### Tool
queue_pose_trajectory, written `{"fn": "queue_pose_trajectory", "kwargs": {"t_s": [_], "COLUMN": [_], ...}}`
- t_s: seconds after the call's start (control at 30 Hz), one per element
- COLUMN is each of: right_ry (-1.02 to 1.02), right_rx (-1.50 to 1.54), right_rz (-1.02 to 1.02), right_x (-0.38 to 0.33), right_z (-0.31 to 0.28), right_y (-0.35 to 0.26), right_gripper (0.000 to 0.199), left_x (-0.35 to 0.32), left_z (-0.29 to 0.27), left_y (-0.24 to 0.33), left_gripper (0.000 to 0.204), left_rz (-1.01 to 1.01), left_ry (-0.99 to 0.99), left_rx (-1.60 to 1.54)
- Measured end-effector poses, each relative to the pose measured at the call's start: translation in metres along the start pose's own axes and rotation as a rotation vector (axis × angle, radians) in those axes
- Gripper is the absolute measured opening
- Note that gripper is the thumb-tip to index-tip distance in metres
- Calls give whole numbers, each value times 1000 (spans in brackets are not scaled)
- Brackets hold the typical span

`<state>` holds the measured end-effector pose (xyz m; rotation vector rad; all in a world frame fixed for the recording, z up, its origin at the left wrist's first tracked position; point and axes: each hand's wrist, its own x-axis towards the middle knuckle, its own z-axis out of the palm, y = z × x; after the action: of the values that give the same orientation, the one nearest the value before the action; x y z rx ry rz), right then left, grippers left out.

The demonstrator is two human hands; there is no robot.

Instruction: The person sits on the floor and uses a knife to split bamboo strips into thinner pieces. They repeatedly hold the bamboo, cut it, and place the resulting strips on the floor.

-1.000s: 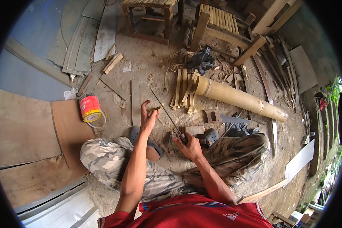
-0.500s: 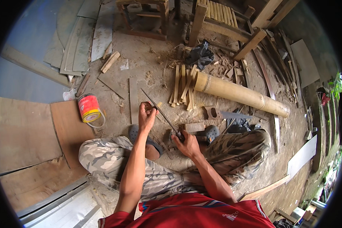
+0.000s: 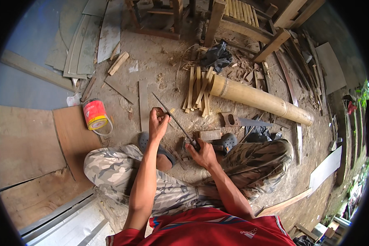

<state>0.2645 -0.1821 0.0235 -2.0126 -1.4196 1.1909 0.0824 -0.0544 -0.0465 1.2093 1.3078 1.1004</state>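
A long, narrow dark-bladed knife (image 3: 177,122) slants up to the left in front of me, its tip toward the far side. Wrapped round its handle is my right hand (image 3: 203,155). My left hand (image 3: 158,125) is curled closed beside the middle of the blade, fingertips at or very near it; whatever lies in those fingers is hidden. Beyond the knife lies a pile of split bamboo strips (image 3: 197,91). A thick bamboo pole (image 3: 258,98) stretches from them to the right. A handsaw (image 3: 246,121) and a small wood block (image 3: 210,135) rest nearer my feet.
At left stands a red and yellow can (image 3: 95,114) with a handle, near plywood sheets (image 3: 24,143). A flat wooden strip (image 3: 144,104) lies ahead of my left hand. Farther off are a black plastic bag (image 3: 217,56) and a bamboo-slatted wooden frame (image 3: 244,26).
Both hands and the knife stay almost in place, with only a slight shift. The whole view has tilted a little.
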Motion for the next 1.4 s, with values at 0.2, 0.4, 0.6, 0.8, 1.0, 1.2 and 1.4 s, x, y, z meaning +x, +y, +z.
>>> {"fn": "queue_pose_trajectory", "kwargs": {"t_s": [0.2,0.4,0.6,0.8,1.0,1.2,1.4], "right_ry": [6,1,15,14,48,108,92], "right_rx": [-16,47,61,49,-8,-30,-46], "right_rz": [-46,-32,-45,-36,-49,-85,-84], "right_x": [3,7,16,24,28,27,22], "right_z": [5,11,16,17,19,18,19], "right_y": [6,5,-6,-22,-29,-33,-31], "right_gripper": [51,55,55,53,51,50,47], "left_x": [3,6,8,11,14,16,12], "left_z": [-8,-13,-11,-10,-14,-14,-16], "left_y": [-3,-8,-12,-6,3,-2,-2], "left_gripper": [21,18,17,20,20,18,16], "left_rz": [-4,-10,-8,18,-22,-4,-58], "left_ry": [-33,-121,-103,-40,-56,-55,-76], "left_rx": [133,199,113,47,118,70,45]}}
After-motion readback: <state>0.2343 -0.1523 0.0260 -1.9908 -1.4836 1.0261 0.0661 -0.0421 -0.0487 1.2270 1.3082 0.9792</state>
